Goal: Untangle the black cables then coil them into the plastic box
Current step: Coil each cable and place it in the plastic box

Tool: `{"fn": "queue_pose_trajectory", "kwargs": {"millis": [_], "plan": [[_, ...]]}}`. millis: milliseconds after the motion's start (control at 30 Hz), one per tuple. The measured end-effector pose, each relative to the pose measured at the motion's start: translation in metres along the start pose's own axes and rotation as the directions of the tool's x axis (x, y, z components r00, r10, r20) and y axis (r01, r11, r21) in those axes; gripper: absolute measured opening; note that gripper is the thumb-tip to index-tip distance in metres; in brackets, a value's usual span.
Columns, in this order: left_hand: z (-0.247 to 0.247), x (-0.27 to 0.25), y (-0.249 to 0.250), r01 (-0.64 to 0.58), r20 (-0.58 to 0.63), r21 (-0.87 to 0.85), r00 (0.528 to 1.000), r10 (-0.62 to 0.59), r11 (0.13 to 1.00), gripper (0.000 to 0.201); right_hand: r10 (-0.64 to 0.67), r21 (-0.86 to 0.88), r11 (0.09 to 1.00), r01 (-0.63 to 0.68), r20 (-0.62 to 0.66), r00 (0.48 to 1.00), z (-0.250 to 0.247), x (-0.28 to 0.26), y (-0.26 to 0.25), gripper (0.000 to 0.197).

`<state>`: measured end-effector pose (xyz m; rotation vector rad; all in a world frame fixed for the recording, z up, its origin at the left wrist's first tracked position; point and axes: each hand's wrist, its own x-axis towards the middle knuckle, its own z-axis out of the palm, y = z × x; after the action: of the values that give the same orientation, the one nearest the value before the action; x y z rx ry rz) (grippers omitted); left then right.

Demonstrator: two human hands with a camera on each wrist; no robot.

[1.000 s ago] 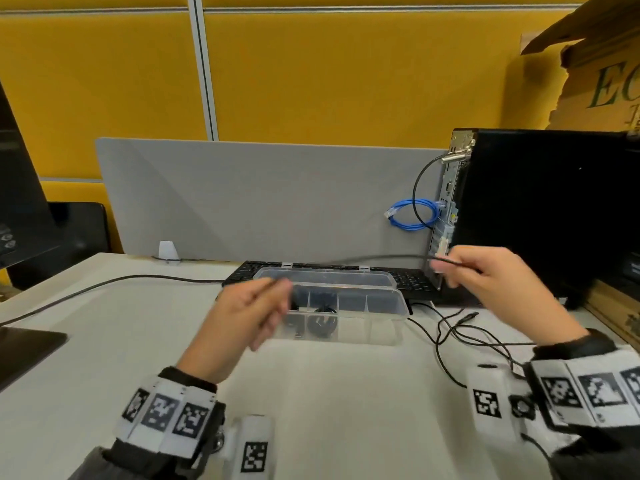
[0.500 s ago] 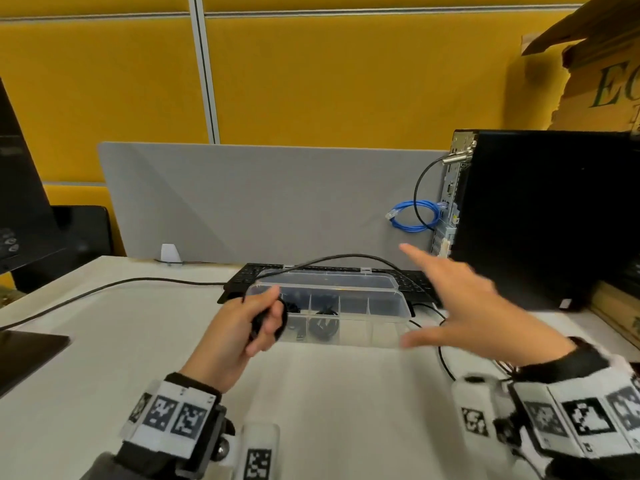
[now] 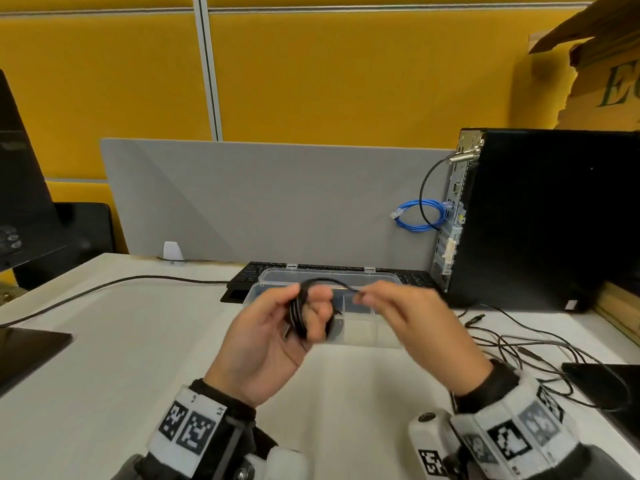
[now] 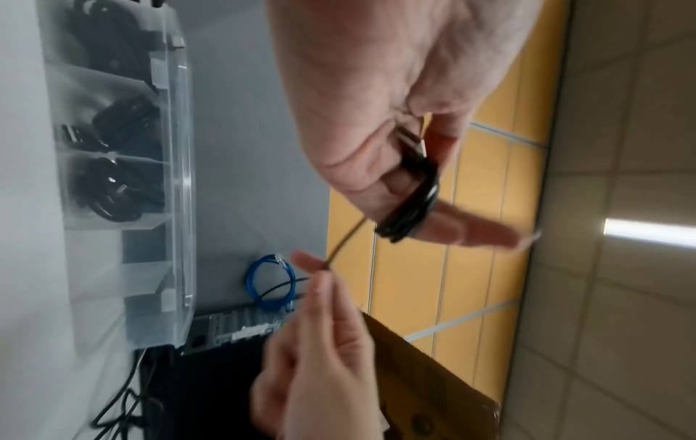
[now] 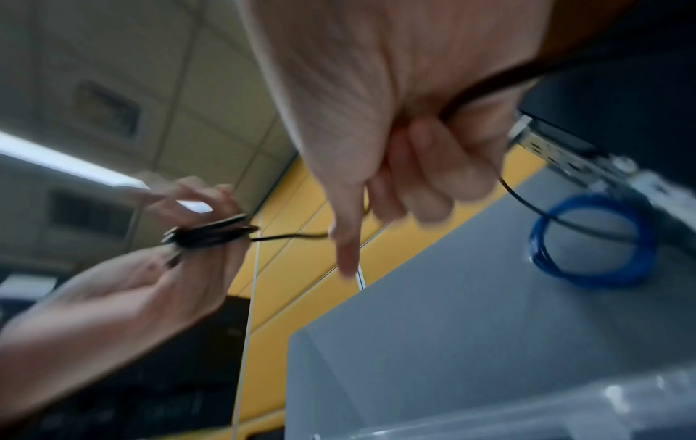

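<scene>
My left hand [image 3: 304, 317] is raised in front of the clear plastic box [image 3: 367, 341] and holds a small coil of black cable [image 3: 299, 315] wound round its fingers. The coil [image 4: 410, 214] circles the fingers in the left wrist view, with a plug end by the thumb. A short free length arcs to my right hand [image 3: 363, 299], which pinches it between thumb and fingertips close beside the left hand. In the right wrist view the strand runs from the coil [image 5: 211, 232] to my right hand [image 5: 376, 208]. Coiled black cables [image 4: 113, 184] lie in some of the box's compartments.
Loose black cables [image 3: 519, 344] lie tangled on the white desk right of the box. Behind the box are a black keyboard [image 3: 408, 277], a grey divider [image 3: 277, 202] and a black computer tower [image 3: 554, 220] with a blue cable loop [image 3: 420, 216]. A monitor [image 3: 20, 185] stands at left.
A second ago the cable was stretched wide between both hands. My right hand let go and opened, then came in to pinch the strand beside the left hand, which now holds more turns.
</scene>
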<state>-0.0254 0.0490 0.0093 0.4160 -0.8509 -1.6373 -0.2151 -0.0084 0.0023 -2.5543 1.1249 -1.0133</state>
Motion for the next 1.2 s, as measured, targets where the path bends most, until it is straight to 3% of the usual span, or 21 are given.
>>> {"fn": "queue_pose_trajectory", "kwargs": {"millis": [33, 100, 133, 167, 233, 267, 333, 400, 433, 533, 600, 633, 667, 733, 833, 867, 933, 1000, 1133, 1200], "plan": [[-0.002, 0.004, 0.0, -0.097, -0.046, -0.024, 0.994, 0.096, 0.995, 0.029, -0.008, -0.086, 0.996, 0.023, 0.163, 0.987, 0.005, -0.003, -0.002, 0.024], [-0.011, 0.009, 0.0, -0.239, -0.157, 0.114, 0.954, 0.254, 0.964, 0.035, -0.008, -0.091, 0.994, 0.058, 0.479, 0.878, 0.01, -0.008, -0.012, 0.025], [-0.015, 0.011, -0.001, -0.262, -0.19, 0.262, 0.93, 0.316, 0.929, 0.035, -0.022, -0.051, 0.997, 0.061, 0.562, 0.827, 0.01, -0.009, -0.02, 0.024], [-0.018, 0.011, -0.002, -0.256, -0.182, 0.458, 0.91, 0.371, 0.851, 0.033, -0.051, -0.025, 0.996, 0.08, 0.569, 0.821, 0.009, -0.009, -0.026, 0.024], [-0.021, 0.009, -0.002, -0.155, -0.118, 0.745, 0.926, 0.358, 0.648, 0.034, -0.099, -0.054, 0.99, 0.131, 0.398, 0.912, 0.001, -0.008, -0.035, 0.023], [-0.02, 0.007, -0.003, -0.098, -0.079, 0.809, 0.959, 0.272, 0.58, 0.038, -0.11, -0.101, 0.985, 0.14, 0.252, 0.961, -0.004, -0.007, -0.037, 0.025], [-0.016, 0.002, -0.005, -0.014, 0.018, 0.865, 1.0, -0.004, 0.502, 0.044, -0.138, -0.193, 0.972, 0.135, -0.006, 0.99, -0.013, -0.005, -0.033, 0.032], [-0.008, -0.004, -0.008, 0.028, 0.117, 0.808, 0.971, -0.207, 0.589, 0.044, -0.146, -0.263, 0.959, 0.105, -0.141, 0.979, -0.02, -0.004, -0.026, 0.037], [-0.005, -0.005, -0.009, 0.032, 0.165, 0.73, 0.961, -0.221, 0.683, 0.045, -0.12, -0.316, 0.946, 0.074, -0.13, 0.984, -0.02, -0.003, -0.022, 0.041], [0.0, -0.005, -0.009, -0.041, 0.184, 0.394, 0.982, -0.035, 0.918, 0.05, -0.011, -0.386, 0.92, 0.066, 0.141, 0.99, -0.011, -0.005, -0.012, 0.046], [-0.003, 0.001, -0.006, -0.167, 0.1, 0.269, 0.984, 0.145, 0.949, 0.053, 0.0, -0.275, 0.956, 0.1, 0.341, 0.94, 0.002, -0.008, -0.013, 0.035], [-0.006, 0.003, -0.005, -0.222, 0.041, 0.341, 0.974, 0.222, 0.913, 0.055, -0.013, -0.227, 0.968, 0.109, 0.385, 0.923, 0.007, -0.009, -0.018, 0.029], [-0.007, 0.005, -0.005, -0.234, -0.025, 0.497, 0.959, 0.284, 0.835, 0.052, -0.023, -0.204, 0.973, 0.112, 0.396, 0.918, 0.01, -0.009, -0.022, 0.022], [-0.008, 0.006, -0.006, -0.124, -0.091, 0.825, 0.934, 0.346, 0.551, 0.042, -0.024, -0.226, 0.968, 0.113, 0.365, 0.931, 0.004, -0.008, -0.027, 0.014], [-0.014, 0.003, -0.013, 0.049, -0.058, 0.996, 0.991, 0.12, 0.073, 0.031, 0.021, -0.34, 0.938, 0.064, 0.24, 0.971, -0.019, -0.004, -0.027, 0.015], [-0.017, 0.002, -0.015, 0.071, -0.07, 0.997, 0.995, 0.074, -0.021, 0.021, 0.044, -0.36, 0.932, 0.028, 0.192, 0.98, -0.026, -0.003, -0.023, 0.018], [-0.026, 0.003, -0.013, 0.084, -0.077, 0.993, 0.993, 0.086, -0.084, 0.019, 0.076, -0.406, 0.913, -0.041, 0.07, 0.995, -0.037, -0.001, -0.01, 0.026], [-0.032, 0.005, -0.006, 0.082, -0.08, 0.997, 0.977, 0.198, 0.0, 0.024, 0.137, -0.422, 0.896, -0.139, -0.036, 0.99, -0.046, 0.001, 0.013, 0.034], [-0.044, 0.009, 0.01, 0.018, -0.257, 0.874, 0.865, 0.432, 0.485, 0.026, 0.3, -0.468, 0.827, -0.312, -0.104, 0.948, -0.063, -0.004, 0.05, 0.032], [-0.048, 0.01, 0.014, -0.041, -0.362, 0.768, 0.795, 0.487, 0.639, 0.026, 0.339, -0.551, 0.762, -0.34, -0.109, 0.935, -0.065, -0.006, 0.058, 0.034]]}}
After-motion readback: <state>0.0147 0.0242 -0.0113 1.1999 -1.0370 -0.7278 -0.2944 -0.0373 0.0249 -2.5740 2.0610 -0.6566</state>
